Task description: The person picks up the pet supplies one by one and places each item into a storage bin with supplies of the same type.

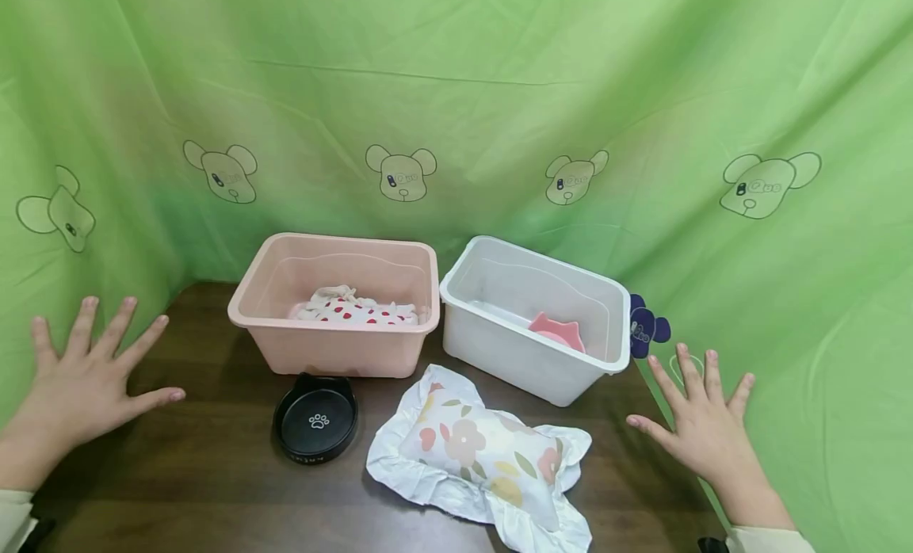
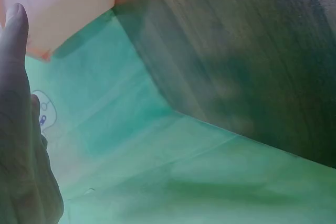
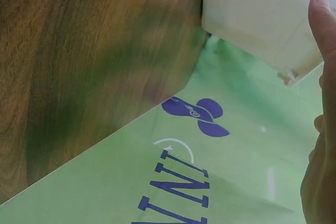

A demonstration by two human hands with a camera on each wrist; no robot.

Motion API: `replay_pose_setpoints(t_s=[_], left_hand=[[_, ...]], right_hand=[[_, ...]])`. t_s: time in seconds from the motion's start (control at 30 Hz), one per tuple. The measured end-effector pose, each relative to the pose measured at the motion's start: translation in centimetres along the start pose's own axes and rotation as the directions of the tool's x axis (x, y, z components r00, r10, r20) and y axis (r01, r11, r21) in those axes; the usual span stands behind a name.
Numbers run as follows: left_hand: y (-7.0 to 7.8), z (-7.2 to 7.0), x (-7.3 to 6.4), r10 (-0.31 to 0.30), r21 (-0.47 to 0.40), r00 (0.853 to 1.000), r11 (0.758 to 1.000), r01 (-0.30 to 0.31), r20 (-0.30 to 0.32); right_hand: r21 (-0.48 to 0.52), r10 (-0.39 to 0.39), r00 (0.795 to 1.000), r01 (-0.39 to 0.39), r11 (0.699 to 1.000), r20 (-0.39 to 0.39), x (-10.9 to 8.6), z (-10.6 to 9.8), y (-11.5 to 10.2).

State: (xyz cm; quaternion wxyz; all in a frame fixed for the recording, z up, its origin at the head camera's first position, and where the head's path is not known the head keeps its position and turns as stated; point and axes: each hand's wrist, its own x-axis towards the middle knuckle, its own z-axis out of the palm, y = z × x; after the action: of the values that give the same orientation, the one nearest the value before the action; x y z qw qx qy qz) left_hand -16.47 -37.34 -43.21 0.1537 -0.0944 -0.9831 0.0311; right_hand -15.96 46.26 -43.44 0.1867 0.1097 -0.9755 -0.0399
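Note:
My left hand [image 1: 82, 387] is spread above the table's left side, its fingers straight and holding nothing. On the right, my right hand [image 1: 702, 426] is likewise spread, apart from everything around it. Between them lies a ruffled floral pillow [image 1: 485, 450], nearer the right hand. A black round dish [image 1: 316, 420] with a paw print sits nearer the left hand. Behind the dish stands a pink bin [image 1: 331, 351] holding a white cloth item with red dots [image 1: 357, 309]. A white bin [image 1: 524, 363] beside it holds a pink, ear-shaped-rim piece [image 1: 559, 331], partly hidden by the bin's wall.
A dark wooden table [image 1: 214, 490] carries everything. Green curtain fabric [image 1: 456, 78] printed with bear heads hangs behind and along both sides, close to the bins' backs. In the right wrist view, dark blue lettering [image 3: 181, 184] shows on the fabric.

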Motion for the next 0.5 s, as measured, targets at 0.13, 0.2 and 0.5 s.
replay_pose_setpoints(t_s=[0.13, 0.2, 0.5], left_hand=[[0.03, -0.26, 0.40, -0.002, 0.003, 1.000, 1.000, 0.002, -0.007], [-0.06, -0.33, 0.57, -0.009, -0.005, 1.000, 1.000, 0.009, -0.007], [-0.14, -0.92, 1.05, -0.047, -0.052, 0.999, 0.998, 0.047, 0.001]], right_hand=[[-0.004, 0.018, 1.000, -0.018, 1.000, -0.010, -0.17, -0.38, -0.17], [-0.007, 0.028, 1.000, -0.028, 1.000, -0.013, -0.25, -0.46, -0.32], [0.070, 0.084, 0.995, -0.081, 0.994, -0.043, -0.79, -0.90, -0.88]])
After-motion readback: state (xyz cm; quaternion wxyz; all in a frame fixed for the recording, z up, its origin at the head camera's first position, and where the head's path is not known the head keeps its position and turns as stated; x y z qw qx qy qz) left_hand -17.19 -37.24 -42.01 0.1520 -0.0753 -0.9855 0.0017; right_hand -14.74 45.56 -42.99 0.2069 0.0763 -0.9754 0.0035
